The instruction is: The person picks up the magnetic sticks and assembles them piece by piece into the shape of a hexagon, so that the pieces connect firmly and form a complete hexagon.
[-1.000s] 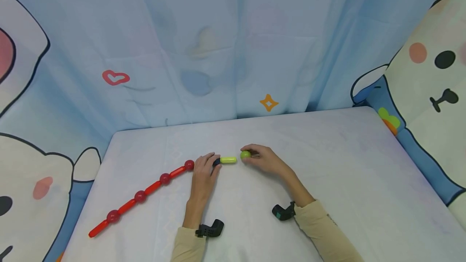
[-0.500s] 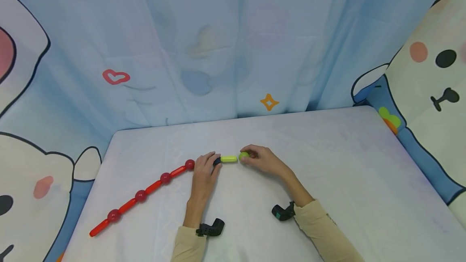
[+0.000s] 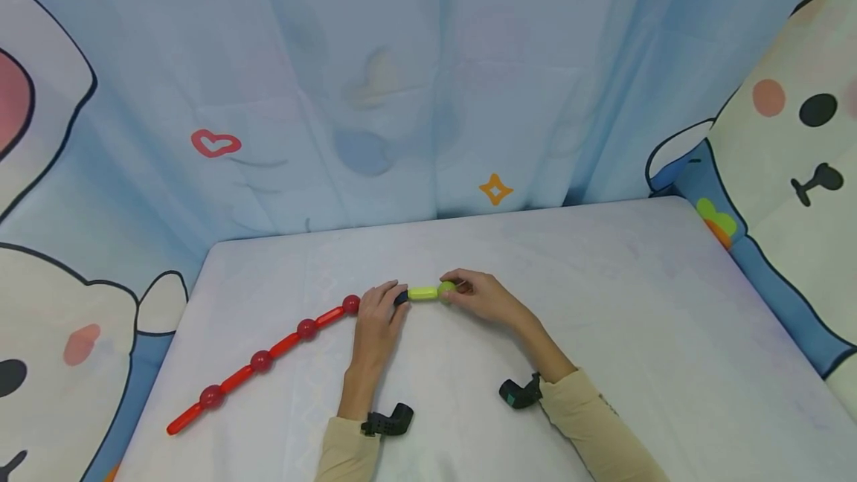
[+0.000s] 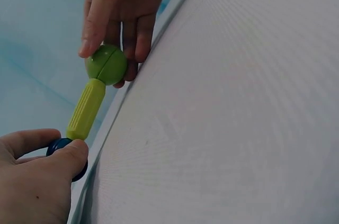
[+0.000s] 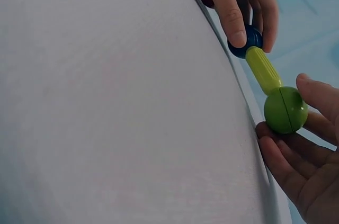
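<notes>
My left hand pinches a dark blue ball between thumb and fingers; in the head view most of that ball is hidden. From it a yellow-green ribbed rod points right. At the rod's far end sits a green ball, touching it, and my right hand holds this ball with thumb and fingers. To the left of my left hand, a chain of red rods and dark red balls runs down toward the table's front left. Whether it joins the blue ball is hidden behind the hand.
Everything lies on a table with a white cloth. A blue printed curtain hangs along the back edge, with cartoon animals on both sides. Each wrist wears a black camera.
My right hand has moved slightly left with the green ball, closing the small gap to the yellow-green rod. My left hand has stayed almost still.
</notes>
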